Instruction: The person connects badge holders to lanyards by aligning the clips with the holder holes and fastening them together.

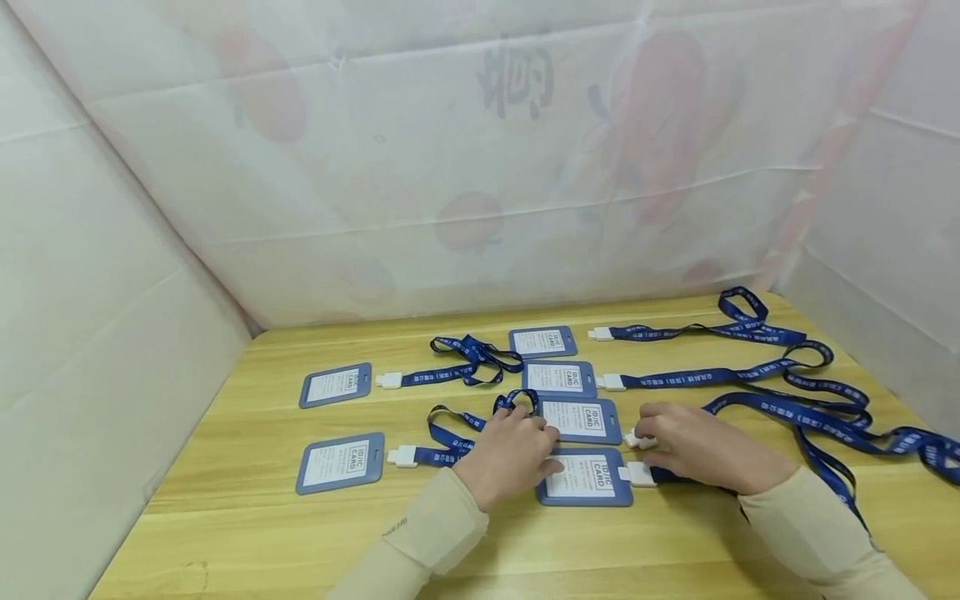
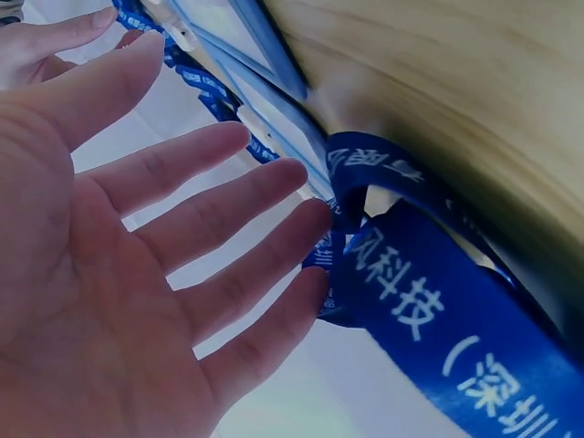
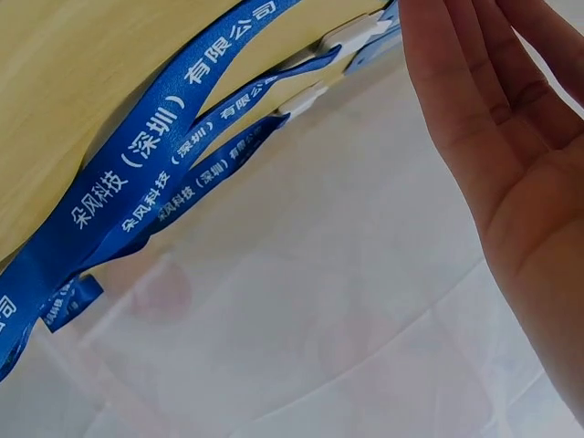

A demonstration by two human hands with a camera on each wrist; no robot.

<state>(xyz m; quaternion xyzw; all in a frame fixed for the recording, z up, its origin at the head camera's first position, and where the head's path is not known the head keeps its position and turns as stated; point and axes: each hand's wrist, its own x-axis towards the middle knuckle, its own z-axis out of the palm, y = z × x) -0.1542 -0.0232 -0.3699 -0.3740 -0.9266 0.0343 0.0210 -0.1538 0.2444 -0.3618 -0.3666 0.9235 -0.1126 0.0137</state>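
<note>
Six badges lie flat on the table, two at left and four in a near-to-far column at centre; the nearest badge sits between the hands, its white clip meeting the right edge. Whether the clip is latched in the slot: cannot tell. Left hand: empty, fingers straight and spread in its wrist view, the thumb over the badge's left end; contact uncertain. Right hand: bent over the near clip and the next clip, thumb and fingers apart around them; fingertips run out of its wrist view, so cannot tell whether it pinches either. Handling, judged by eye: badge light, thin, fairly stiff, probably smooth plastic, liable to skate on the table if pushed; best held by the rim, off the printed face. Clip looks small and hard, best pinched across its flat sides. Strap soft, limp, apt to twist and snag on its neighbours; poor for steering, so hold close to the clip. Nothing looks very fragile. Surface: yellow wood-grain table, flat, with a slight sheen. Room: pale sheeting hangs behind and on both sides, creased, with faint red fruit prints; lighting soft.
</note>
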